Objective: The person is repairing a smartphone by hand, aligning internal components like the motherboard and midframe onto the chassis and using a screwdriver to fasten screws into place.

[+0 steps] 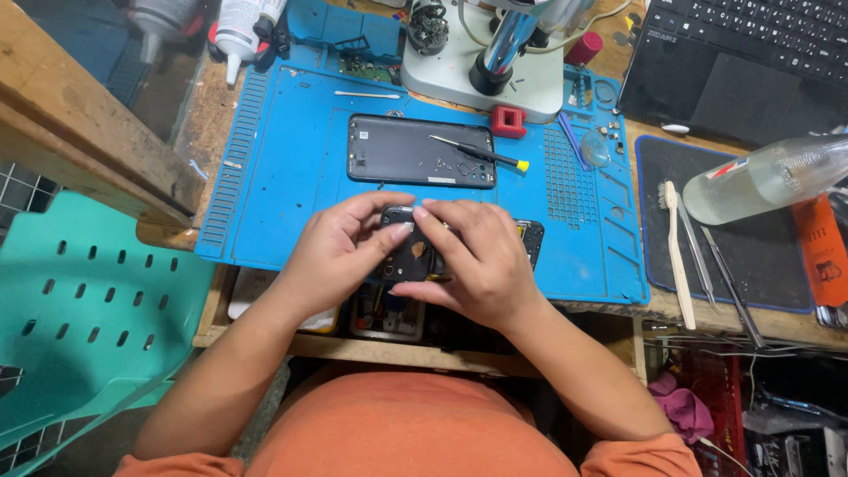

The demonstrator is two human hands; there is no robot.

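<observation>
Over a blue silicone repair mat [265, 177], both hands grasp an opened black phone body [415, 256], its long axis lying left-right; right hand [473, 265] covers its middle, left hand [340, 252] pinches its left end.

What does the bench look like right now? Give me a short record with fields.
left hand: grips the left end of the opened phone
right hand: fingers press on the phone's top
mat: blue, under the phone
back cover: dark, lies beyond the hands, small screws on it
screwdriver: rests across the cover
bottle: clear, lying at right
</observation>
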